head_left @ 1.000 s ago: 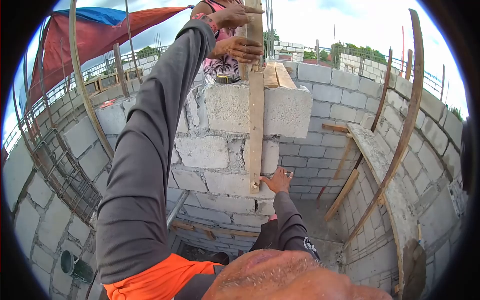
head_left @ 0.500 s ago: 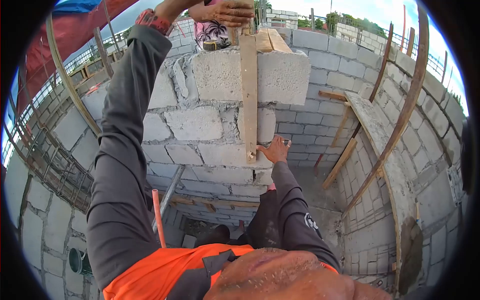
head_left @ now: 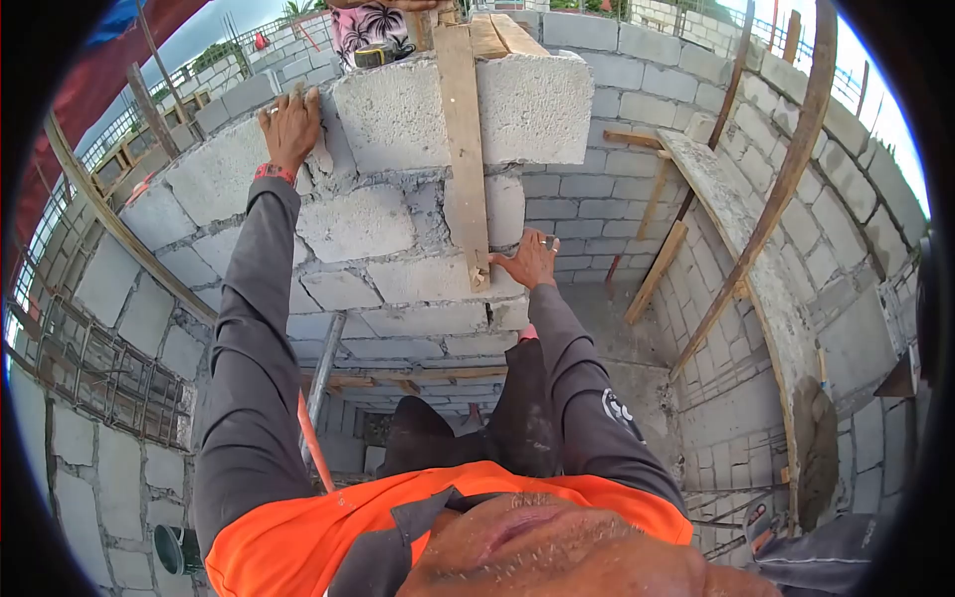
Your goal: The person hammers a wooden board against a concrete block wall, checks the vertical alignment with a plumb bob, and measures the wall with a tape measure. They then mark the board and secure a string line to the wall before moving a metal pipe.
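My left hand (head_left: 290, 131) rests with fingers spread on the upper edge of the grey block wall (head_left: 358, 227), left of a large upper block (head_left: 393, 114). A long flat wooden strip (head_left: 463, 139) stands nearly upright against the wall face. Beside its lower end is my right hand (head_left: 529, 261), thumb stretched to the strip's edge and fingers extended along the wall's corner. Neither hand is wrapped around anything. At the top of the strip another person's hand (head_left: 403, 4) is partly cut off by the frame.
A tape measure (head_left: 374, 55) sits on the wall top, near a person's pink palm-print clothing (head_left: 363, 28). Right of me runs a plank (head_left: 731, 224) with mortar (head_left: 818, 453), crossed by a slanting pole (head_left: 766, 269). Rebar (head_left: 109, 368) and a bucket (head_left: 176, 549) are at left.
My left hand has come down from above the frame onto the wall's edge. My right hand stays by the strip's lower end. The view has tilted, shifting the wall up and left.
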`<act>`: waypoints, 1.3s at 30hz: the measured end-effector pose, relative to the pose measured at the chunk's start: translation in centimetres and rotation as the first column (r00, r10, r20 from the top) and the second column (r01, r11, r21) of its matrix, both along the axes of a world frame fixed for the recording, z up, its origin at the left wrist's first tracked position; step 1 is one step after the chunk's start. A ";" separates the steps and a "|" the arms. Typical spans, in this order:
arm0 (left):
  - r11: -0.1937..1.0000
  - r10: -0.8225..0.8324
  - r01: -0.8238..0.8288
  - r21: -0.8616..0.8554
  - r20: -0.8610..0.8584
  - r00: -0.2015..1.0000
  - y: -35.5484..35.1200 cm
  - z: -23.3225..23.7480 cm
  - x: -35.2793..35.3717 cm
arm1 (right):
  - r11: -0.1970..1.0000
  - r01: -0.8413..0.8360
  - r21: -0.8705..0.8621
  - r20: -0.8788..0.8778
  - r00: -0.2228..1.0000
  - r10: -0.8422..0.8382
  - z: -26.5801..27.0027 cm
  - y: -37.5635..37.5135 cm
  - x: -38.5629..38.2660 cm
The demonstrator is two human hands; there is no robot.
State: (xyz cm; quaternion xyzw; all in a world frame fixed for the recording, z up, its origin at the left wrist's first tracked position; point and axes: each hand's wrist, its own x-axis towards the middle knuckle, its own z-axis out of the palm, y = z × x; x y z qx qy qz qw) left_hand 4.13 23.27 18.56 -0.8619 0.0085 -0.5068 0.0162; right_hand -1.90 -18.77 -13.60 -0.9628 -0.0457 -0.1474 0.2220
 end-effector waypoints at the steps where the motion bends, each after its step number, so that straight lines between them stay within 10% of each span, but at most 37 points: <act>1: 1.000 0.001 -0.001 -0.008 0.009 1.000 0.0 0.1 0.7 | 1.000 0.017 -0.015 0.014 1.000 -0.016 0.4 0.0 0.6; 39: 0.985 -0.088 0.110 -0.130 0.166 0.982 -0.6 1.3 0.8 | 1.000 0.018 -0.004 0.044 0.999 -0.018 0.3 0.2 -0.3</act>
